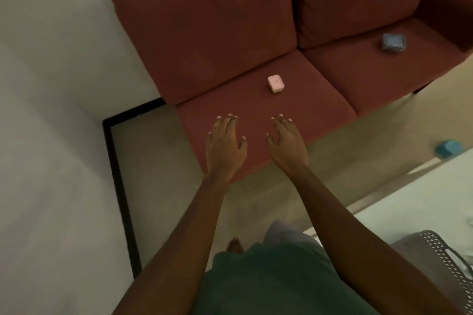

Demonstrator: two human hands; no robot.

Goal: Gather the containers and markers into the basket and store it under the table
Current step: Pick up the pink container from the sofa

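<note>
Left hand (225, 146), mid-frame, fingers spread, holds nothing; the little pink box (274, 83) sits on the sofa (314, 102) seat just above, prob. light & hard, so pinch its sides. Right hand (288, 147) is spread & empty too. Blue container (391, 43) lies upper right on the sofa; basket (435, 250) at bottom right.

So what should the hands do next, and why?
Probably reach a bit farther and pick up the pink container on the sofa seat. The left hand and right hand are both open, hold nothing, and stretch toward it, and it lies nearer them than the blue container. The basket sits at the lower right.
</note>
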